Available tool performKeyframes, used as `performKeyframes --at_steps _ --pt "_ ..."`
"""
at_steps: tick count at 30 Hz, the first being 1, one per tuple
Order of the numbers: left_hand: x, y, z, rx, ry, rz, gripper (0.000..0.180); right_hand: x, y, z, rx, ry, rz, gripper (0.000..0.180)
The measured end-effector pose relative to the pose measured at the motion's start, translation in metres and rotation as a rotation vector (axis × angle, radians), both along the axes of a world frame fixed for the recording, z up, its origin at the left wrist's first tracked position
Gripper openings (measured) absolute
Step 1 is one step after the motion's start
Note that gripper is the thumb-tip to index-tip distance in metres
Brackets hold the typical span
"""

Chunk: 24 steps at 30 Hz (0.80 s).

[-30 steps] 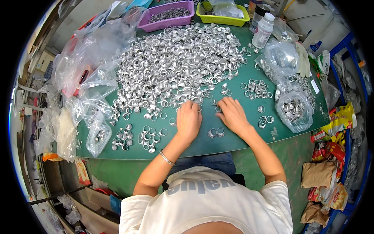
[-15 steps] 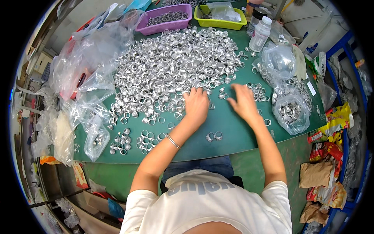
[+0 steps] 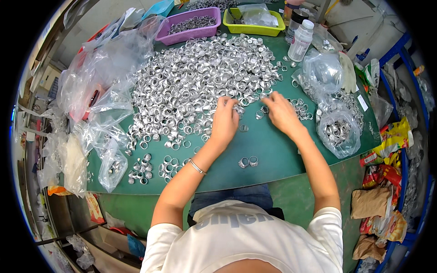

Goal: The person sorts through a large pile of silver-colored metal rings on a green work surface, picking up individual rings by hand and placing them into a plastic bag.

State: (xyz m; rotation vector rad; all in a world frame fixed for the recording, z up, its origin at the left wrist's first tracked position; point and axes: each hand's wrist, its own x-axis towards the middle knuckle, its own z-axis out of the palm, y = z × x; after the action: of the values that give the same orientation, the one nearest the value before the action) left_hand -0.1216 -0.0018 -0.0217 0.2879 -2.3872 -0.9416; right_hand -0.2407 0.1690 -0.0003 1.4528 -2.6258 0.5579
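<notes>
Rings [image 3: 195,82] of shiny silver-coloured metal, some wide-topped, are heaped on the green desk [image 3: 282,166], turned in mixed directions, their axes unaligned. The bare left hand [image 3: 225,122] and bare right hand [image 3: 282,113] are placed at the heap's near-right edge, fingers bent; whether rings are gripped cannot be told.

Left hand [image 3: 225,122] at the edge of the ring pile [image 3: 195,77], fingertips partly hidden, and whether that grip has a ring, we can't tell! Right hand [image 3: 283,113], same story: too small to call. The left forearm [image 3: 176,193] covers part of a ring cluster [image 3: 168,167], and a far heap of rings [image 3: 207,4] is cut off by the top edge.
</notes>
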Motion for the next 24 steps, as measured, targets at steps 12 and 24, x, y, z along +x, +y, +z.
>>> performKeyframes --at_steps 12,24 --pt "-0.042 0.028 0.006 0.291 -0.239 -0.315 0.041 -0.025 0.034 0.011 0.005 0.071 -0.152 0.028" --pt "-0.011 0.032 0.011 -0.245 -0.089 -0.155 0.025 0.005 0.021 0.011 -0.13 -0.064 0.058 0.021"
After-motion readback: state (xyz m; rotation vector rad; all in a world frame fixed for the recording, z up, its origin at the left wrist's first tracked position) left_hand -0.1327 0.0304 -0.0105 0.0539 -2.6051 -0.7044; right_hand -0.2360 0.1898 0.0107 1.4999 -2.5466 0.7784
